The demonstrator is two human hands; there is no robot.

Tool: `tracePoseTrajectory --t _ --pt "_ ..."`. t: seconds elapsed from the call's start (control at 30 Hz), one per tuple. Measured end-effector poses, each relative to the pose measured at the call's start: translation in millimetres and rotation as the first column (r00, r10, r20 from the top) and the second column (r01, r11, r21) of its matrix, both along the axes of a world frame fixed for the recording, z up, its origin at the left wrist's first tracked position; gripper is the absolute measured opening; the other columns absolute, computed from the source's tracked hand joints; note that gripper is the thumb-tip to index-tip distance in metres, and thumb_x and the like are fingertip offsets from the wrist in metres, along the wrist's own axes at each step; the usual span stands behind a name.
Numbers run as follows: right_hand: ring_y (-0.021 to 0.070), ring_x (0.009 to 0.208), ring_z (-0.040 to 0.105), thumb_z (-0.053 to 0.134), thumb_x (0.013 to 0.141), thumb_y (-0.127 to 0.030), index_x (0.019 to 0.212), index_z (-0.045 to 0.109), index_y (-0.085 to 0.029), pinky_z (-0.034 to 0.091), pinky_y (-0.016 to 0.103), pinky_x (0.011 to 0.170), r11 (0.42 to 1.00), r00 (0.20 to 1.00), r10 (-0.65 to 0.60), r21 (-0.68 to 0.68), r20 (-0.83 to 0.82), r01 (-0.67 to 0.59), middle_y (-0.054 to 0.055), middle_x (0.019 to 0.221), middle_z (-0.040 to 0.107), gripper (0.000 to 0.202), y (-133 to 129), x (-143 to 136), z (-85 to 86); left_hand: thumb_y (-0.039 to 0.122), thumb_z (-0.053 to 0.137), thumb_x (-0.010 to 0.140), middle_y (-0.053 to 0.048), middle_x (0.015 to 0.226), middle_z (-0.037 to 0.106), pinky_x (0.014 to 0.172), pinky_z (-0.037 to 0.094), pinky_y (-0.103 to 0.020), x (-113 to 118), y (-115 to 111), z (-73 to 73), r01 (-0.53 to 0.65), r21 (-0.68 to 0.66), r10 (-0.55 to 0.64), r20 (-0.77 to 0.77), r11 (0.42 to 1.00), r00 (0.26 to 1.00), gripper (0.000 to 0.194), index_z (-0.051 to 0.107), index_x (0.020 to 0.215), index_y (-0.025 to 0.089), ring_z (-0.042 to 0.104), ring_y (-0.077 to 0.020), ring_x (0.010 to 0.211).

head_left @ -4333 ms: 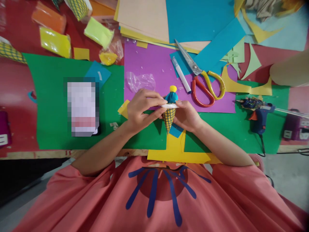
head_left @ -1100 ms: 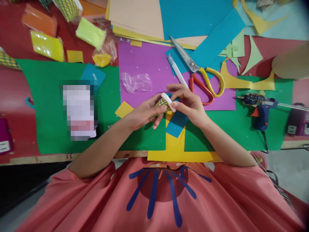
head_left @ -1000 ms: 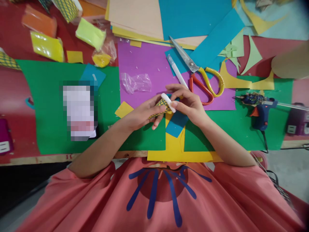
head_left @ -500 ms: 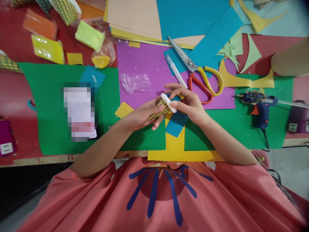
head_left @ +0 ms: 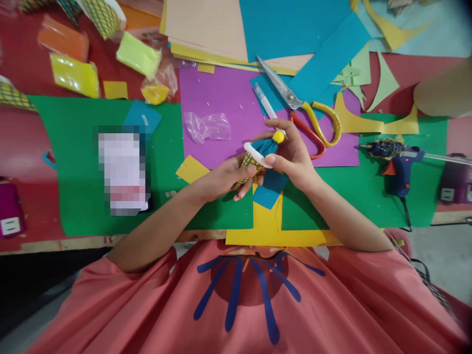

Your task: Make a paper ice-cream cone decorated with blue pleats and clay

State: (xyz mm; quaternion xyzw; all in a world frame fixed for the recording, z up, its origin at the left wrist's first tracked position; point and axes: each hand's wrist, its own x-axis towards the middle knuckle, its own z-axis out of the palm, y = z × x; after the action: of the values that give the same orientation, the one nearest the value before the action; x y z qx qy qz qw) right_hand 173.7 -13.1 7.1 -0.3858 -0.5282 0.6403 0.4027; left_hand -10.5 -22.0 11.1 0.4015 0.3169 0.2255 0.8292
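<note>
A small paper cone (head_left: pixel 250 162), yellow with a dark crisscross pattern, is tilted between my two hands. It has a thick white rim, a folded blue piece (head_left: pixel 266 146) at its mouth and a yellow ball (head_left: pixel 278 137) beyond that. My left hand (head_left: pixel 224 178) wraps its fingers and thumb round the patterned side, hiding the tip. With the thumb on the white rim and fingers behind the blue piece, my right hand (head_left: pixel 291 155) also grips the cone. Blue paper (head_left: pixel 271 191) lies just beneath the hands.
Large scissors (head_left: pixel 291 98) and a white pen (head_left: pixel 263 101) lie beyond my right hand. A glue gun (head_left: pixel 400 167) rests at right, a phone with a blurred screen (head_left: pixel 123 172) at left. Several clay packets (head_left: pixel 73 74), a plastic wrapper (head_left: pixel 206 127) and coloured sheets (head_left: pixel 206 29) spread across the back.
The cone has turned in my hands, so its white rim, blue piece and yellow ball show more fully. My right fingers have shifted behind the blue piece.
</note>
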Motion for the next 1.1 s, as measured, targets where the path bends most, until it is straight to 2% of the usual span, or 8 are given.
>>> tracePoseTrajectory --t 0.1,0.27,0.37,0.6,0.7,0.83,0.93,1.1 --pt "0.0207 0.106 0.068 0.075 0.071 -0.062 0.126 0.046 -0.028 0.059 0.039 0.093 1.000 1.000 0.003 -0.018 0.000 -0.003 0.005 0.117 0.066 0.071 -0.7 -0.2 -0.1 0.067 0.073 0.071 0.004 0.067 0.056 0.030 0.031 -0.017 1.2 -2.3 -0.3 0.016 -0.066 -0.016 0.007 0.998 1.000 0.058 0.052 0.090 0.016 0.045 -0.0031 0.038" --pt "0.0187 0.103 0.068 0.070 0.076 -0.062 0.119 0.049 -0.026 0.058 0.035 0.089 1.000 0.999 0.014 -0.026 -0.031 -0.015 0.003 0.109 0.067 0.060 -1.0 -1.6 -1.1 0.049 0.082 0.070 0.007 0.062 0.049 0.041 0.035 -0.014 5.3 -8.3 2.9 0.023 -0.276 -0.014 0.034 0.961 0.999 0.048 0.051 0.086 0.017 0.045 -0.0026 0.046" --pt "0.0172 0.102 0.068 0.072 0.077 -0.058 0.117 0.048 -0.025 0.058 0.033 0.091 0.999 0.997 0.019 -0.048 -0.075 -0.022 0.002 0.109 0.067 0.057 -1.6 -3.4 -1.1 0.045 0.082 0.070 0.006 0.062 0.049 0.046 0.041 -0.015 9.2 -11.8 2.6 0.018 -0.345 0.009 0.076 0.938 0.997 0.044 0.049 0.078 0.016 0.046 -0.0028 0.048" --pt "0.0172 0.101 0.069 0.076 0.075 -0.050 0.111 0.049 -0.023 0.056 0.033 0.091 0.987 0.990 0.058 -0.144 -0.126 -0.077 0.003 0.107 0.070 0.053 1.1 -3.1 -2.3 0.042 0.079 0.075 0.004 0.064 0.052 0.052 0.044 -0.019 13.5 -16.3 -4.4 0.053 -0.372 -0.001 0.138 0.927 0.990 0.039 0.052 0.073 0.014 0.047 -0.0039 0.051" --pt "0.0162 0.097 0.069 0.076 0.077 -0.044 0.109 0.050 -0.022 0.056 0.032 0.089 0.982 0.986 0.079 -0.156 -0.149 -0.102 0.003 0.104 0.071 0.046 2.7 -1.5 -2.3 0.041 0.083 0.070 0.003 0.066 0.055 0.055 0.045 -0.019 14.7 -17.2 -5.3 0.040 -0.419 0.021 0.140 0.907 0.990 0.040 0.054 0.076 0.014 0.051 -0.0050 0.054" --pt "0.0162 0.099 0.068 0.073 0.079 -0.044 0.111 0.051 -0.020 0.056 0.029 0.087 0.972 0.983 0.100 -0.197 -0.155 -0.130 0.005 0.109 0.071 0.046 2.6 -1.5 0.3 0.027 0.088 0.063 0.003 0.067 0.058 0.057 0.044 -0.018 18.6 -16.8 -4.7 -0.025 -0.492 0.096 0.120 0.870 0.988 0.039 0.059 0.085 0.013 0.054 -0.0054 0.058" --pt "0.0157 0.097 0.069 0.066 0.083 -0.050 0.112 0.050 -0.020 0.056 0.028 0.083 0.964 0.982 0.087 -0.233 -0.169 -0.126 0.006 0.110 0.071 0.044 2.0 -3.2 2.8 0.021 0.087 0.061 0.006 0.061 0.054 0.051 0.039 -0.016 24.9 -15.7 -1.8 -0.046 -0.509 0.125 0.123 0.859 0.984 0.036 0.059 0.083 0.012 0.049 -0.0031 0.051" --pt "0.0168 0.097 0.069 0.077 0.073 -0.045 0.112 0.047 -0.023 0.056 0.031 0.086 0.952 0.981 0.072 -0.280 -0.179 -0.121 0.004 0.108 0.071 0.054 3.8 -4.8 3.3 0.023 0.085 0.064 0.010 0.050 0.041 0.041 0.026 -0.012 37.2 -15.3 4.0 -0.098 -0.463 0.155 0.088 0.881 0.984 0.038 0.048 0.067 0.014 0.035 0.0008 0.041"
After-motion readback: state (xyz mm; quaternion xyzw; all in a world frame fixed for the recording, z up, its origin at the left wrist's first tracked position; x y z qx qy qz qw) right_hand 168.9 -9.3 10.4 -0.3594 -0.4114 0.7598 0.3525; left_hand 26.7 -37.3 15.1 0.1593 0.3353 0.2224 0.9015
